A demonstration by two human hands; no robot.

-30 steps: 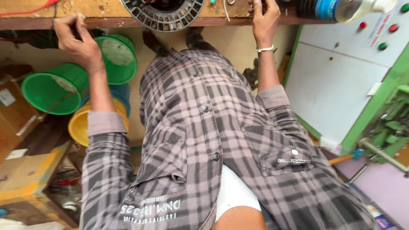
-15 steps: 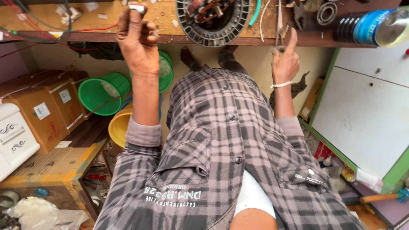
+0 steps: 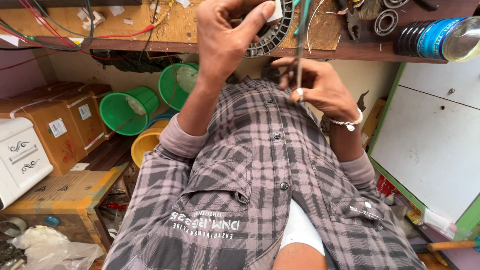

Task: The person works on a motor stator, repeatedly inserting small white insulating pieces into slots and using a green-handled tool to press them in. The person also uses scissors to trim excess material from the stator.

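Left hand (image 3: 227, 42): thumb and fingertips pinch a small white piece (image 3: 274, 12) before the round stator core (image 3: 272, 31) on the wooden bench (image 3: 150, 31). Right hand (image 3: 320, 89): fingers curled around a thin metal tool (image 3: 300, 45) (held upright). Green buckets (image 3: 127, 110) stand below the bench.

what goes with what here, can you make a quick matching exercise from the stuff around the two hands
Things:
1. left hand
2. right hand
3. green buckets
4. ring bearing

Places or states:
A. lying on the wooden bench at upper right
B. pinching a small white piece
C. tipped on their sides under the bench
D. gripping a thin metal tool

Pairs: 1-B, 2-D, 3-C, 4-A
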